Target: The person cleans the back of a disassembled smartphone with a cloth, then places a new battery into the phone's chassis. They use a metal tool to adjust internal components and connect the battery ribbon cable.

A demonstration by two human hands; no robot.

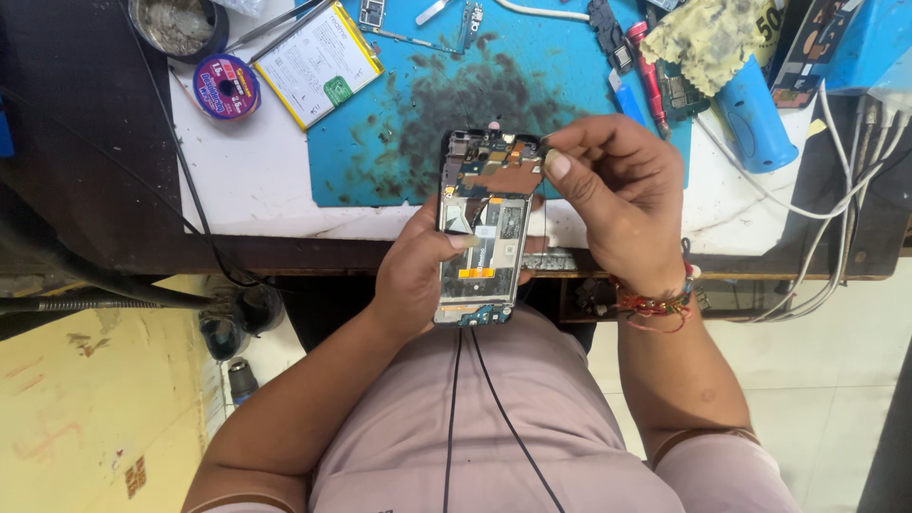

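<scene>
An opened phone (484,223) with its back cover off, circuit board and empty battery bay showing, is held upright over the table edge. My left hand (418,271) grips it from the left side and behind, thumb across the battery bay. My right hand (613,195) pinches at the phone's top right corner with thumb and forefinger; whether something small is between them is hidden. Two thin black wires (475,418) hang down over my chest from below the phone.
A stained blue work mat (456,104) covers the white bench. On it lie a flat phone battery (318,62), small phone parts, a red-handled tool (649,81) and a yellow cloth (703,38). A solder wire spool (226,85), a round tin (176,24) and white cables (836,171) sit around.
</scene>
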